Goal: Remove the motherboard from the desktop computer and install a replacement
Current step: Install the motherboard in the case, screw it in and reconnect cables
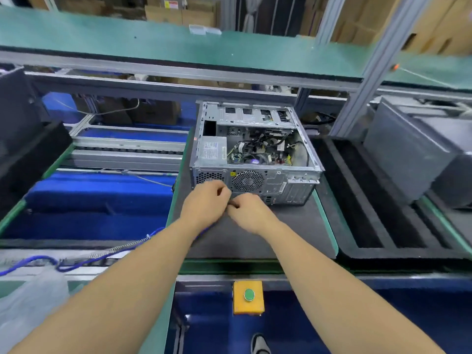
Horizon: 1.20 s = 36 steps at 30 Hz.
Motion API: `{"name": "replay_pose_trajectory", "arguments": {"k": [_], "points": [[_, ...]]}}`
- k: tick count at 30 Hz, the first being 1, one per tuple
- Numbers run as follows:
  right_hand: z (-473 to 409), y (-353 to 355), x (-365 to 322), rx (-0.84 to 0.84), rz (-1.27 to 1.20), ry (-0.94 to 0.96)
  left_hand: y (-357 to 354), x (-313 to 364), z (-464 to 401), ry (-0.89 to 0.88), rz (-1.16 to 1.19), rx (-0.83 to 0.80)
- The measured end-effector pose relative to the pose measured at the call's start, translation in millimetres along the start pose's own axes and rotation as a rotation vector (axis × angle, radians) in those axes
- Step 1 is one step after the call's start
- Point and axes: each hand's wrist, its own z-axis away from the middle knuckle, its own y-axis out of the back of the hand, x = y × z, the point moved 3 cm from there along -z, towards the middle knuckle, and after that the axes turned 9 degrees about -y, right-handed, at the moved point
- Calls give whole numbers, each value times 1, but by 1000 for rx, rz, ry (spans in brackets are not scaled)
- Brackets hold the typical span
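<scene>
Desktop computer (255, 152) lies on its side on the dark surface (293, 226) at 12 o'clock from the person, open side up, so the motherboard (258, 155) and its cables can be reached from above. Left hand (205, 200) and right hand (249, 212) meet just before the rear panel, fingers curled together; whether they pinch something small cannot be told.

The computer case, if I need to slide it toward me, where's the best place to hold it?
Probably take the case by its two side walls near the rear panel, one hand per side, coming from your edge of the mat. It lies flat with the open side up and the rear facing you; the top rims look like thin sheet metal.
</scene>
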Motion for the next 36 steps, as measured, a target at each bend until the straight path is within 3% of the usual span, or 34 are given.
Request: {"name": "replay_pose_trajectory", "arguments": {"k": [3,6,10,13,15,18,21,26,36], "points": [[-13,56,22,304,-67,-14,-2,16,-25,-78,-129,54],[-35,101,43,501,-118,-5,-4,27,-58,-199,-234,111],[-83,149,81,679,179,-116,-9,25,-104,-177,-354,124],[-122,166,113,562,328,-327,-13,19,-142,-98,-437,128],[-149,173,128,437,299,-376,-17,13,-165,-56,-496,112],[-185,172,142,305,175,-391,-38,1,-184,-15,-562,-40],[-205,171,145,338,159,-383,-58,-11,-189,-16,-601,-167],[-207,168,144,348,279,-375,-53,-16,-195,106,-648,-39],[-187,173,157,368,263,-389,-62,0,-193,70,-750,-163]]}}
